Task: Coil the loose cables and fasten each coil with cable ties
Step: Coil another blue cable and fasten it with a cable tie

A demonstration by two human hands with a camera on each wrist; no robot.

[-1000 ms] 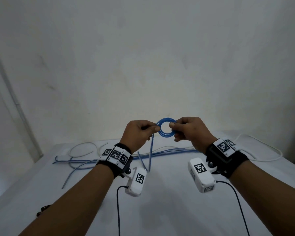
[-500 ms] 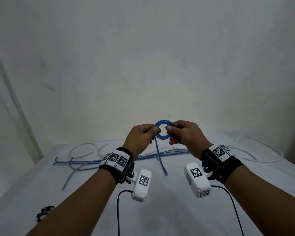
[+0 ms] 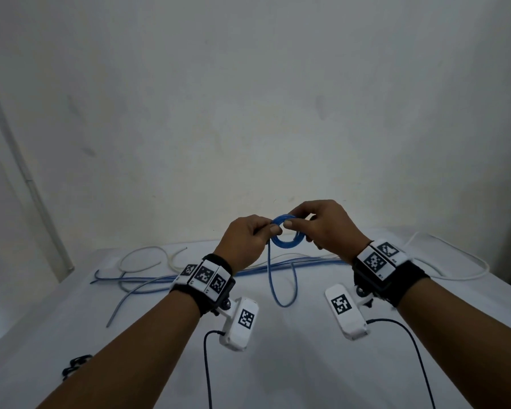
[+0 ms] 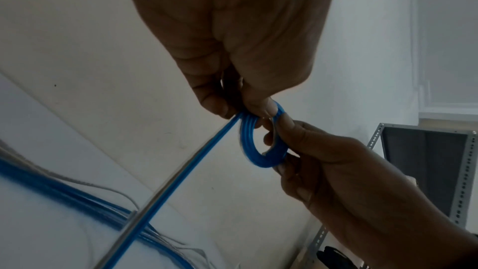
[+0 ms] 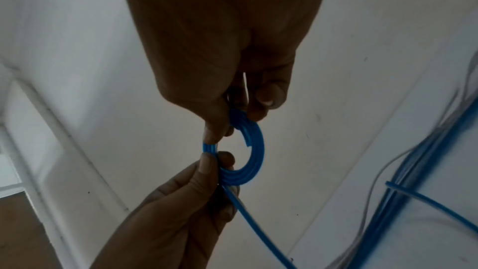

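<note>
Since 0.5 s ago both hands have risen a bit & the hanging blue tail now sags in a longer U-loop toward the table. Left hand (image 3: pixel 246 242) pinches the small blue coiled cable ring (image 3: pixel 286 242) at its left side, thumb & forefinger clenched on it; right hand (image 3: pixel 326 224) pinches the ring's top-right, fingers (image 5: pixel 269 94) curled round the strands. Ring is held in the air above the white table (image 3: pixel 278 364), between the 2 hands. Loose blue cables (image 3: pixel 307 264) & white cables (image 3: pixel 148 261) lie on the table's far part. Black cable ties (image 3: pixel 77 366) sit near the table's left edge.
</note>
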